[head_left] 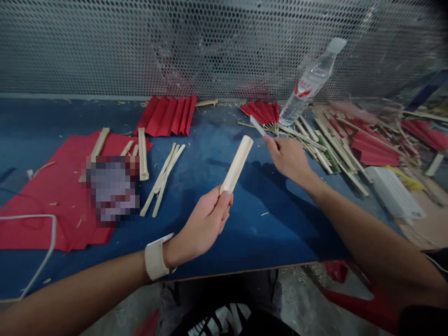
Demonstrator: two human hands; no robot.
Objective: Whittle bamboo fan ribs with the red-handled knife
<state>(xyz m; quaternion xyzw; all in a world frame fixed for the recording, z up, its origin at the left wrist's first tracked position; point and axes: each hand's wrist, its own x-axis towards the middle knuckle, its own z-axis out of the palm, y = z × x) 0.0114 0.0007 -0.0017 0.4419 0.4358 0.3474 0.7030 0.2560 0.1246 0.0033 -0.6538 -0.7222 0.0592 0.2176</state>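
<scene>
Left hand [206,221] closes only on the low end of the pale bamboo slat bundle [238,161]; it could tip out. Right hand [290,157] pinches a thin pale strip [258,126].

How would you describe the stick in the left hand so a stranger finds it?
Look at the blue table, near its front edge, for the left hand with a white wristband. It grips a thick pale bamboo stick, tilted upward. The loose sticks lying left of it, and the strip in the right hand, are thinner.
</scene>
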